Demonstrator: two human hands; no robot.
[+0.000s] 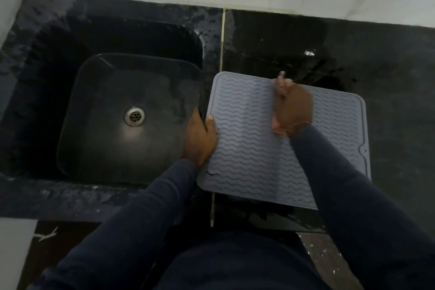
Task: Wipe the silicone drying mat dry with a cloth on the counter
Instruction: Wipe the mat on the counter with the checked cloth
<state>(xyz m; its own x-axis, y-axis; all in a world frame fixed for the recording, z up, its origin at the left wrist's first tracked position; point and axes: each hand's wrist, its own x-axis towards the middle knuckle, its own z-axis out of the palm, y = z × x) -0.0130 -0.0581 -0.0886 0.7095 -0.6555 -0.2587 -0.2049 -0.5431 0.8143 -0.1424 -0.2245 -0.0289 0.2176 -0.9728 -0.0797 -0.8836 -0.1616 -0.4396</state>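
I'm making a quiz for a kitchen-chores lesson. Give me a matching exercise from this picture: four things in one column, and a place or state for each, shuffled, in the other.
Things:
1. left hand
2. right hand
3. cloth
4. sink

Places or states:
A. pinkish, bunched under a hand on the mat
B. dark basin left of the mat, with a metal drain
C. grips the left edge of the silicone drying mat
D. presses down near the mat's far edge

Pairs: 1-C, 2-D, 3-A, 4-B

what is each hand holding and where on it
The left hand grips the mat at its left edge, thumb on top. The right hand presses a bunched pinkish cloth onto the mat near its far edge.
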